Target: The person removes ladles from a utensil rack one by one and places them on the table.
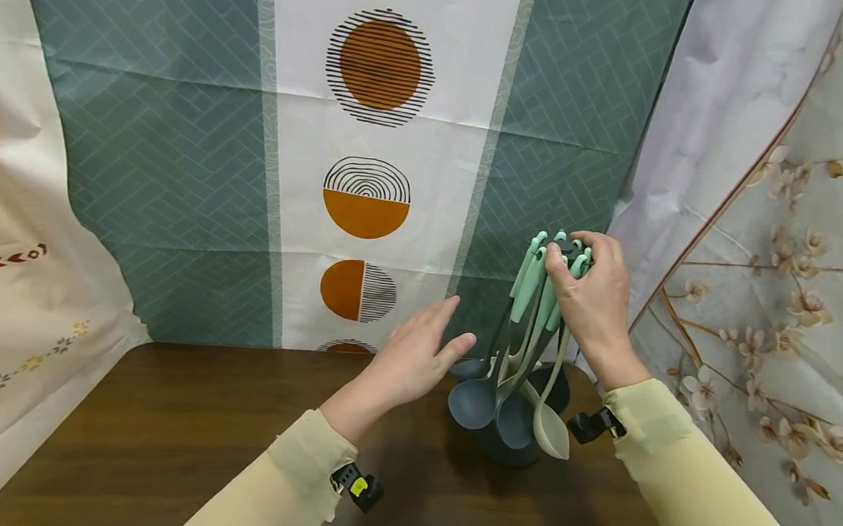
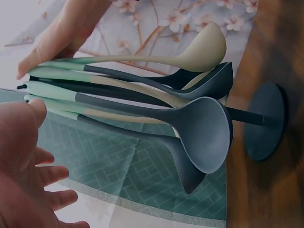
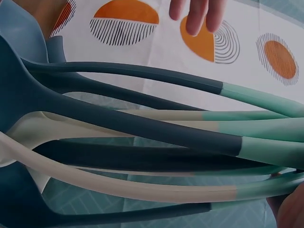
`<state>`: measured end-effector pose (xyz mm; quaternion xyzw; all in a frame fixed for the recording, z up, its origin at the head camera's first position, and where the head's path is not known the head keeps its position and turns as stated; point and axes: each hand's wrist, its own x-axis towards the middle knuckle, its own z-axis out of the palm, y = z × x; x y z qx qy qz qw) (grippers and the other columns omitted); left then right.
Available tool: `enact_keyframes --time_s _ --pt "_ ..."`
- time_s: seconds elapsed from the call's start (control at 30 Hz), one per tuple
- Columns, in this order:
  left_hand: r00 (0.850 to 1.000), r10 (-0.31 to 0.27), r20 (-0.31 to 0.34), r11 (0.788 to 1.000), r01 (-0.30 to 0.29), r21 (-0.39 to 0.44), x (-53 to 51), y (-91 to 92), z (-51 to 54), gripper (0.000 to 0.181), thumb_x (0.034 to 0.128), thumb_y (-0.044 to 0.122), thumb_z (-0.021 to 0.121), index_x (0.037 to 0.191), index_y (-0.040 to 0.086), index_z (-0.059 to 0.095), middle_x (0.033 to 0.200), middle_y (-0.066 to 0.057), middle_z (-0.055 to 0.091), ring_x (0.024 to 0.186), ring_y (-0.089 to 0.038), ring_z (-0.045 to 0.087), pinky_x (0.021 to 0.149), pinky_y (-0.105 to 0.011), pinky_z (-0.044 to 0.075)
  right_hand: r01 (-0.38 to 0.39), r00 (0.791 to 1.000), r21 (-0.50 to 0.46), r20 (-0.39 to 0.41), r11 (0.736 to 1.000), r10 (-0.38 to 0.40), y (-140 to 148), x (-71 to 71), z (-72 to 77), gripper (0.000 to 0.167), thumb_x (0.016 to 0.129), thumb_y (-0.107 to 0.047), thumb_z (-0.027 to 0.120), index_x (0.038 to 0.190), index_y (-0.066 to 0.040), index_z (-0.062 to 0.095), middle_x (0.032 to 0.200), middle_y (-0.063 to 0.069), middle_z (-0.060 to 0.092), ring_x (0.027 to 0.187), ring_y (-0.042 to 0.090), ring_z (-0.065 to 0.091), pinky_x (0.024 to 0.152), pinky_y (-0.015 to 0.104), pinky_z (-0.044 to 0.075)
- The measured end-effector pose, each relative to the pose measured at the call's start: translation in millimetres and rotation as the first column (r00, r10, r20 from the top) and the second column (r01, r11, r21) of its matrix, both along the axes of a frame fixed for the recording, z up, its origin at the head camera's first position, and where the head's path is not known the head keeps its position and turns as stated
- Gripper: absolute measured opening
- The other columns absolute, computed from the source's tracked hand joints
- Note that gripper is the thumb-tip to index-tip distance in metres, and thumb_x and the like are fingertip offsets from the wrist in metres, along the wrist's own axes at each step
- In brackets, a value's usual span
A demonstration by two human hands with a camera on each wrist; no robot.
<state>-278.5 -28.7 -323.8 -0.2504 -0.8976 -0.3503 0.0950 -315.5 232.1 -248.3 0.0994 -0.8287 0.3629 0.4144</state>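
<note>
Grey and cream utensils with mint-green handles, among them a grey ladle (image 1: 473,403) (image 2: 204,135) and a cream spoon (image 1: 551,431), hang around a dark stand whose round base (image 2: 266,121) is low down. My right hand (image 1: 599,299) (image 2: 71,31) grips the stand's black top between thumb and fingers; in the right wrist view only part of the hand (image 3: 290,211) shows. To the left of the utensils is my left hand (image 1: 413,354) (image 2: 21,166), its fingers extended and holding nothing. Its fingertips (image 3: 197,14) appear at the right wrist view's top.
The brown wooden table (image 1: 226,430) runs beneath both arms. Behind it hangs a green and white cloth (image 1: 172,191) with orange circles. A flowered curtain (image 1: 799,329) borders the right side, close to the right arm, and a cream cloth (image 1: 34,221) the left.
</note>
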Motion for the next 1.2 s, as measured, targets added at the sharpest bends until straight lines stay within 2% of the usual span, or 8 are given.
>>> enact_keyframes --time_s 0.33,0.6,0.93,1.2 --pt "1.000 0.028 0.014 1.000 -0.028 0.001 4.2 -11.1 -2.0 0.077 0.1147 0.052 0.055 0.176 0.014 0.028 0.178 -0.010 0.034 0.165 -0.032 0.029 0.131 -0.059 0.023 -0.035 0.999 0.001 0.011 0.999 0.035 -31.1 0.5 3.3 0.064 0.103 -0.054 0.067 0.139 -0.001 0.067 0.145 0.017 0.059 0.131 0.035 0.059 0.106 0.055 0.049" --pt "0.998 0.059 0.033 0.998 -0.059 0.007 5.7 -25.8 -7.7 0.077 0.1142 0.052 0.056 0.175 0.013 0.029 0.177 -0.012 0.036 0.165 -0.033 0.029 0.131 -0.058 0.022 -0.084 0.996 0.007 0.021 0.996 0.084 -59.3 5.6 3.1 0.066 0.104 -0.055 0.065 0.146 -0.004 0.064 0.149 0.016 0.058 0.132 0.035 0.060 0.104 0.057 0.050" --pt "0.995 0.094 0.015 0.995 -0.094 0.043 8.9 -46.6 -14.7 0.076 0.1144 0.052 0.056 0.175 0.013 0.030 0.177 -0.012 0.035 0.165 -0.035 0.028 0.131 -0.059 0.023 -0.165 0.986 0.000 0.024 0.986 0.165 -96.6 11.2 3.3 0.067 0.105 -0.054 0.066 0.152 -0.006 0.062 0.151 0.015 0.056 0.133 0.033 0.059 0.103 0.054 0.053" --pt "0.993 0.117 0.032 0.991 -0.119 0.064 13.4 -62.3 -19.4 0.076 0.1143 0.051 0.056 0.175 0.013 0.030 0.179 -0.010 0.032 0.164 -0.036 0.029 0.130 -0.061 0.024 -0.220 0.975 -0.031 0.038 0.975 0.221 -121.0 16.7 3.2 0.069 0.104 -0.055 0.067 0.154 -0.008 0.061 0.151 0.014 0.056 0.131 0.033 0.059 0.102 0.054 0.053"
